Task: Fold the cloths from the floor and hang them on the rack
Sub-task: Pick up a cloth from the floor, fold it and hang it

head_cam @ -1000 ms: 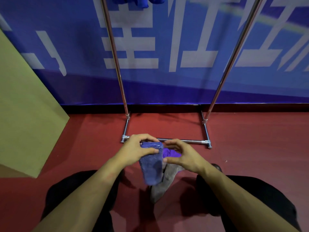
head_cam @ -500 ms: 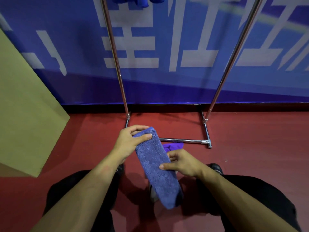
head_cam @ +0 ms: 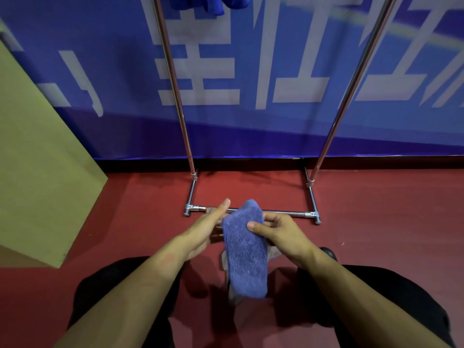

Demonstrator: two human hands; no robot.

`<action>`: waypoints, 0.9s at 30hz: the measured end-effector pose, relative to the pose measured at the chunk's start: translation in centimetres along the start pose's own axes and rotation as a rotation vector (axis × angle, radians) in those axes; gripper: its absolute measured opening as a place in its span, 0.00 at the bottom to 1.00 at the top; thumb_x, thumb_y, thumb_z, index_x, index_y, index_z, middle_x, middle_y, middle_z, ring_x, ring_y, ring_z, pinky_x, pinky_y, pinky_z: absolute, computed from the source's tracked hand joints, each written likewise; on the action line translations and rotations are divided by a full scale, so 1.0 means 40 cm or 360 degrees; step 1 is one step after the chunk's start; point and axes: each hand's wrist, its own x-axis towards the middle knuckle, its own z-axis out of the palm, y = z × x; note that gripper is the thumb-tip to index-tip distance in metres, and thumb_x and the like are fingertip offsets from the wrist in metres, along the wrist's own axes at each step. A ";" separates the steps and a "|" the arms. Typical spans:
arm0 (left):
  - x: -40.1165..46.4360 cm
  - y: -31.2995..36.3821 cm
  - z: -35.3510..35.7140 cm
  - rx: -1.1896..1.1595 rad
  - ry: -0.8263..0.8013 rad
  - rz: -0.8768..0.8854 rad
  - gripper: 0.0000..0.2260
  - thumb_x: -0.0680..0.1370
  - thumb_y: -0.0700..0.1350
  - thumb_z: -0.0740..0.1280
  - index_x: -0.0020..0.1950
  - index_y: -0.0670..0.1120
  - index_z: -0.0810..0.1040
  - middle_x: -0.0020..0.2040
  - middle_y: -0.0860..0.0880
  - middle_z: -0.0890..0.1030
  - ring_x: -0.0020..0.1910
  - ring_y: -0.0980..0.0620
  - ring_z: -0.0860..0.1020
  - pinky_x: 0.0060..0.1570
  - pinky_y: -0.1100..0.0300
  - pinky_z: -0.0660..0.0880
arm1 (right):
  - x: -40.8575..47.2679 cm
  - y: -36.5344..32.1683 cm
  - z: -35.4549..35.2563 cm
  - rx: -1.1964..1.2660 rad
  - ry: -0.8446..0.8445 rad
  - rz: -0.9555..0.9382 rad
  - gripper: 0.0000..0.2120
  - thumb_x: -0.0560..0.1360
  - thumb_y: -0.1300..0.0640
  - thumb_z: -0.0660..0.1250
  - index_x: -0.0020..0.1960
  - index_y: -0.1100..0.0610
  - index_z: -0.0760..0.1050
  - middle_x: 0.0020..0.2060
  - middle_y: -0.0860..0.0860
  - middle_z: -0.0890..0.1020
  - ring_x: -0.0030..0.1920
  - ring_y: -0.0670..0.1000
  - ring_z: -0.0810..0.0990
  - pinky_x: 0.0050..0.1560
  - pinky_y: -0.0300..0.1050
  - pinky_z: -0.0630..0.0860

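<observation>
Blue banner wall (head_cam: 251, 59) with large pale lettering, meeting red floor (head_cam: 376, 222) at a dark skirting; olive panel (head_cam: 37, 159) leaning in at left. Chrome rack (head_cam: 173, 84) upright against the wall, two poles rising out of frame, base bar lying on the floor just beyond the hands; top rail cut off, only the hems of blue cloths already hung (head_cam: 195, 5) showing at the upper edge. Dark-trousered knees spread at bottom, presumably a crouch that keeps the floor pile within reach. Folded blue cloth (head_cam: 244, 249) held up between both hands, lower end hanging free, probably a narrow fold being evened before hanging. Right hand (head_cam: 281, 233) clasped around the cloth's upper part, thumb pressed on its near face. Left hand (head_cam: 203, 231) flat along the cloth's left edge, fingers extended rather than curled; contact behind the cloth hidden, so grip not determinable. Grey cloth (head_cam: 232, 301) on the floor below, largely masked by the blue one.
</observation>
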 end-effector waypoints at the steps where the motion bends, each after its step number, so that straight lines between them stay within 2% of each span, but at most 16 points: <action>1: 0.001 -0.009 0.004 -0.0006 -0.0063 -0.0035 0.37 0.73 0.72 0.66 0.67 0.43 0.76 0.61 0.44 0.84 0.60 0.49 0.82 0.66 0.50 0.74 | 0.001 0.000 -0.001 0.0077 0.0045 0.0000 0.10 0.76 0.64 0.72 0.56 0.67 0.80 0.52 0.62 0.86 0.50 0.55 0.85 0.54 0.47 0.81; 2: -0.002 -0.010 0.012 -0.0036 -0.0114 -0.0050 0.36 0.74 0.71 0.65 0.68 0.44 0.76 0.62 0.44 0.83 0.62 0.48 0.81 0.67 0.49 0.74 | 0.003 0.000 -0.001 0.0152 0.0078 0.0001 0.10 0.76 0.65 0.71 0.56 0.67 0.80 0.51 0.62 0.86 0.50 0.55 0.84 0.53 0.46 0.81; 5: -0.006 -0.005 0.026 -0.0104 -0.0127 -0.0030 0.32 0.74 0.69 0.65 0.67 0.45 0.79 0.61 0.45 0.84 0.61 0.49 0.82 0.66 0.50 0.75 | 0.011 0.006 -0.002 0.0267 0.0107 -0.0039 0.12 0.74 0.68 0.72 0.57 0.66 0.79 0.52 0.62 0.85 0.51 0.58 0.84 0.54 0.49 0.82; 8: 0.001 -0.006 0.032 -0.0175 -0.0030 0.0172 0.37 0.70 0.65 0.73 0.65 0.36 0.77 0.59 0.39 0.84 0.55 0.46 0.82 0.60 0.49 0.75 | 0.015 0.012 0.000 0.0268 0.0099 -0.0102 0.16 0.72 0.69 0.73 0.59 0.65 0.79 0.55 0.62 0.84 0.53 0.58 0.84 0.56 0.52 0.81; 10: 0.002 -0.007 0.032 -0.0067 0.0046 0.0297 0.29 0.69 0.60 0.76 0.58 0.38 0.83 0.56 0.38 0.85 0.52 0.47 0.81 0.58 0.47 0.74 | 0.012 0.012 0.003 0.0267 0.0105 -0.0111 0.16 0.73 0.70 0.72 0.60 0.65 0.78 0.57 0.63 0.84 0.54 0.59 0.84 0.56 0.52 0.81; 12: 0.002 -0.012 0.033 0.0032 0.0109 0.0404 0.20 0.72 0.55 0.77 0.54 0.41 0.84 0.54 0.40 0.86 0.50 0.48 0.82 0.58 0.44 0.76 | 0.008 0.007 0.005 0.0258 0.0112 -0.0103 0.15 0.74 0.69 0.72 0.60 0.65 0.78 0.55 0.61 0.85 0.52 0.57 0.85 0.52 0.49 0.82; 14: 0.005 -0.011 0.029 0.0043 0.0183 0.0471 0.16 0.74 0.52 0.75 0.54 0.42 0.85 0.52 0.41 0.86 0.49 0.49 0.83 0.58 0.44 0.78 | 0.009 0.002 0.009 0.0218 0.0158 -0.0080 0.14 0.74 0.67 0.73 0.59 0.65 0.78 0.50 0.59 0.86 0.48 0.55 0.85 0.50 0.47 0.81; 17: 0.005 0.001 0.023 0.0001 0.0242 0.0544 0.13 0.75 0.50 0.74 0.52 0.41 0.85 0.51 0.40 0.86 0.48 0.49 0.82 0.54 0.47 0.77 | 0.016 0.010 0.002 -0.0189 0.0439 -0.0100 0.18 0.68 0.54 0.80 0.53 0.58 0.78 0.45 0.50 0.85 0.44 0.47 0.82 0.51 0.45 0.77; 18: 0.002 0.005 0.023 -0.0020 0.0245 0.0555 0.13 0.75 0.50 0.74 0.51 0.41 0.85 0.51 0.40 0.86 0.47 0.49 0.82 0.53 0.49 0.77 | 0.017 0.013 -0.003 -0.0351 0.0535 -0.0160 0.20 0.67 0.50 0.81 0.52 0.54 0.77 0.46 0.49 0.84 0.45 0.45 0.81 0.52 0.42 0.76; 20: -0.002 0.008 0.021 -0.0074 0.0229 0.0560 0.15 0.74 0.52 0.74 0.50 0.40 0.85 0.50 0.40 0.86 0.47 0.48 0.82 0.52 0.49 0.76 | 0.011 0.013 -0.006 -0.0564 0.0580 -0.0399 0.24 0.66 0.43 0.80 0.57 0.47 0.74 0.55 0.48 0.80 0.56 0.43 0.79 0.61 0.39 0.74; 23: -0.005 0.006 0.032 -0.0159 0.0142 0.0508 0.15 0.72 0.51 0.74 0.50 0.40 0.85 0.49 0.41 0.86 0.48 0.46 0.81 0.53 0.47 0.75 | -0.010 -0.006 0.007 -0.0781 0.0318 -0.0693 0.36 0.66 0.39 0.78 0.69 0.48 0.69 0.72 0.45 0.69 0.73 0.41 0.68 0.72 0.36 0.64; 25: -0.006 0.003 0.042 -0.0237 0.0053 0.0457 0.16 0.73 0.49 0.73 0.53 0.39 0.85 0.51 0.39 0.85 0.50 0.44 0.80 0.56 0.47 0.75 | -0.018 -0.006 0.026 -0.0952 0.0181 -0.0714 0.42 0.65 0.36 0.78 0.73 0.46 0.65 0.75 0.41 0.66 0.75 0.41 0.64 0.75 0.40 0.62; 27: -0.008 0.002 0.045 -0.0301 -0.0020 0.0432 0.18 0.75 0.48 0.71 0.57 0.36 0.82 0.53 0.37 0.84 0.52 0.43 0.80 0.56 0.49 0.76 | -0.016 0.008 0.038 -0.1118 0.0203 -0.0708 0.42 0.65 0.34 0.77 0.73 0.44 0.66 0.72 0.38 0.70 0.73 0.41 0.68 0.74 0.47 0.65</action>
